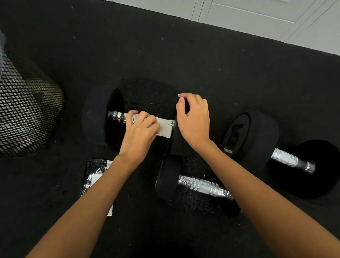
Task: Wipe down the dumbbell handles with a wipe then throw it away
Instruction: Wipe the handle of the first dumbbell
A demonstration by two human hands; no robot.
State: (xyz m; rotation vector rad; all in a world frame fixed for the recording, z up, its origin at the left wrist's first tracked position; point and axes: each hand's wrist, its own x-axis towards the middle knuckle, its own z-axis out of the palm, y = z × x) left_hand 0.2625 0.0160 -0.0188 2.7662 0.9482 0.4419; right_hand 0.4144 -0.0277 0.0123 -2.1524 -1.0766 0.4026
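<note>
While a black wire-mesh wastebasket (13,110) sits at the far left of the black rubber floor (192,64), your left hand (140,134) is next along, its fingers (136,118) curled over the chrome handle of the large black dumbbell (96,113) and pressing a white folded wipe (165,128) around the bar. Just below your left forearm lies a black foil wipes packet (93,177). Your right hand (194,122) grips the top of that same dumbbell's right head, fingers bent over its rim. Below it a smaller black dumbbell with a ribbed chrome handle (201,185) lies on the floor. Farthest right rests a black dumbbell marked 15 (250,138), untouched.
</note>
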